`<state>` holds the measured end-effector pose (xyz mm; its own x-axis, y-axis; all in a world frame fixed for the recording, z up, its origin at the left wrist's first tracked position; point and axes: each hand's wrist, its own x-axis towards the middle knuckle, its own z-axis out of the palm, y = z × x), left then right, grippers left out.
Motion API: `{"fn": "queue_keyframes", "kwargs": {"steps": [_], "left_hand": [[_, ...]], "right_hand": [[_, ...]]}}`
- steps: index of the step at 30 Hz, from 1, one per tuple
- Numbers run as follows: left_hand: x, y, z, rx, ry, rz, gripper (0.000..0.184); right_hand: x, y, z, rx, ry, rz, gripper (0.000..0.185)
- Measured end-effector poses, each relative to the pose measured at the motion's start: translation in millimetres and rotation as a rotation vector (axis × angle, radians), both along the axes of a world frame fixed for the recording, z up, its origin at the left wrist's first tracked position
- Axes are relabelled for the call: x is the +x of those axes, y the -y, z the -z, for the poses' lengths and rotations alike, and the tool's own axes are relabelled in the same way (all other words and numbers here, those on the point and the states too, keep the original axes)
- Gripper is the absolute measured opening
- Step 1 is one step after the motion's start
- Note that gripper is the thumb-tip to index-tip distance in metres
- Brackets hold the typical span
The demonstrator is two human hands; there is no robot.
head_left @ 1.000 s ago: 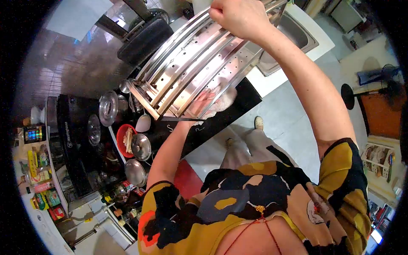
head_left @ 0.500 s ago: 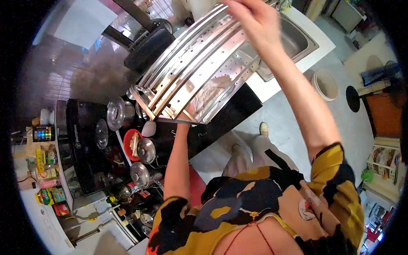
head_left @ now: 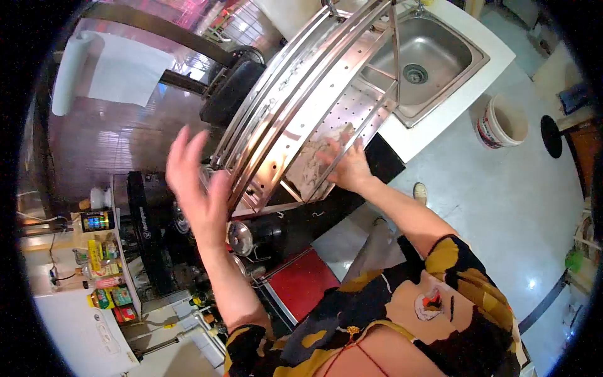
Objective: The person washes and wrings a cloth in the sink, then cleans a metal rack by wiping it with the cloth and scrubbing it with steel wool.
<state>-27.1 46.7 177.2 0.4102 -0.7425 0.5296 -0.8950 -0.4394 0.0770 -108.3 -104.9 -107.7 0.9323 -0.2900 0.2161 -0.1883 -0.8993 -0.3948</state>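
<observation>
A metal rack with long curved rails (head_left: 282, 119) stands over the counter, with perforated metal sheets (head_left: 355, 107) inside it. My right hand (head_left: 345, 164) reaches to the rack's lower front and presses on a crumpled grey-white cloth (head_left: 308, 164) lying inside; its fingers are partly behind a rail and look spread on the cloth. My left hand (head_left: 198, 179) is raised beside the rack's left end, fingers apart, holding nothing.
A steel sink (head_left: 418, 69) is set in the white counter at the upper right. On the floor stands a white bucket (head_left: 501, 122). Pot lids (head_left: 240, 237) lie left of the rack, near a black appliance (head_left: 149, 232). Packaged goods (head_left: 107, 270) fill a shelf at far left.
My left hand has come out of the rack and moved left, off the cloth. My right hand has let go of the top rail and come down to the cloth. The view has shifted.
</observation>
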Motion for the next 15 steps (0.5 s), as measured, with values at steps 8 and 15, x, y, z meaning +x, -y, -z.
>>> {"fn": "queue_keyframes", "kwargs": {"steps": [8,15], "left_hand": [[8,39,-19,0.431,-0.376,0.246,0.072],[7,39,-10,0.464,-0.623,0.120,0.076]], "right_hand": [[52,-33,55,0.029,0.148,-0.260,0.044],[95,76,54,-0.196,-0.010,0.049,0.046]]}}
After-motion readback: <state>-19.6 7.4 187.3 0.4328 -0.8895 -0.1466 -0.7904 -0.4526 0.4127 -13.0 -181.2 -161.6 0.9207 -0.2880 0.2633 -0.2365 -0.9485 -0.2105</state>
